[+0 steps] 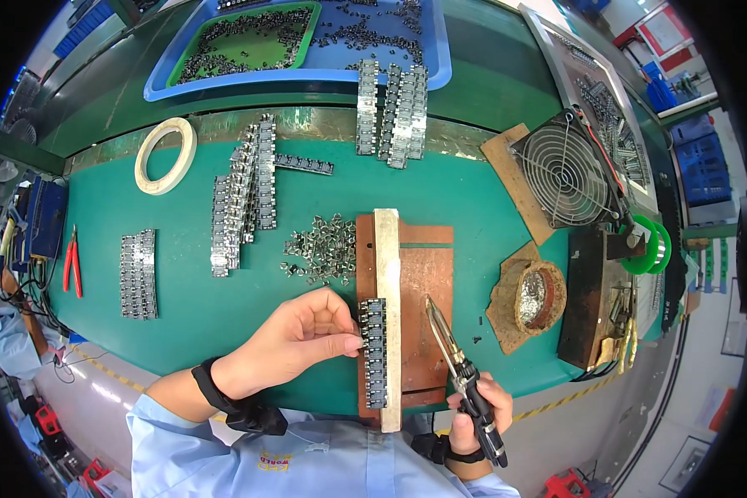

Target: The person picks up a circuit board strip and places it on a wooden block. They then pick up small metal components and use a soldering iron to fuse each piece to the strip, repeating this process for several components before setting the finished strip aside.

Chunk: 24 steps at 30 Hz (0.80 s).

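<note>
My left hand has thumb and forefinger pinched at the left edge of a strip of black components. Whatever the fingertips hold is too small to make out. This strip lies lengthwise against a pale metal bar on a reddish-brown board. In my right hand is a soldering iron with a black handle, its metal tip pointing up and left over the board, apart from the strip. Small shiny metal parts lie heaped just beyond my left hand.
More component strips lie at left, centre-left and far centre. Behind are a blue tray and a tape roll. Rightward stand a fan, a round solder-filled pot and a green spool. Red-handled pliers lie far left.
</note>
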{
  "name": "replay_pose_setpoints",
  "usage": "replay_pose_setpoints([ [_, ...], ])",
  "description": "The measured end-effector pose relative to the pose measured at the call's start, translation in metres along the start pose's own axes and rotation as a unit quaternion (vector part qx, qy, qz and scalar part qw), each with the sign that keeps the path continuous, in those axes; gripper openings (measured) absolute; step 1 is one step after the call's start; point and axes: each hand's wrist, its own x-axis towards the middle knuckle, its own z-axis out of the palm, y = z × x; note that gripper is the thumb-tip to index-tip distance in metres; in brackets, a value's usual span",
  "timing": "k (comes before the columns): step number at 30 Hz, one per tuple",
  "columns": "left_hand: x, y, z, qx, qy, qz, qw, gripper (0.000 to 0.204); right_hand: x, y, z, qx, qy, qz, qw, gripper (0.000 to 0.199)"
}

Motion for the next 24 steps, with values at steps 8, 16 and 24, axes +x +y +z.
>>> replay_pose_setpoints([
  [8,0.002,-0.002,-0.004,-0.001,-0.010,-0.003,1.000,0.013,0.018,-0.022,-0.009,0.005,-0.133,-0.094,0.987,0.044],
  [16,0.003,-0.004,-0.005,-0.015,-0.015,-0.001,1.000,0.015,0.024,-0.024,-0.005,-0.008,-0.200,-0.101,0.975,0.042],
  [24,0.003,-0.004,-0.006,-0.011,-0.020,0.003,1.000,0.014,0.025,-0.024,-0.003,-0.013,-0.217,-0.092,0.972,0.041],
])
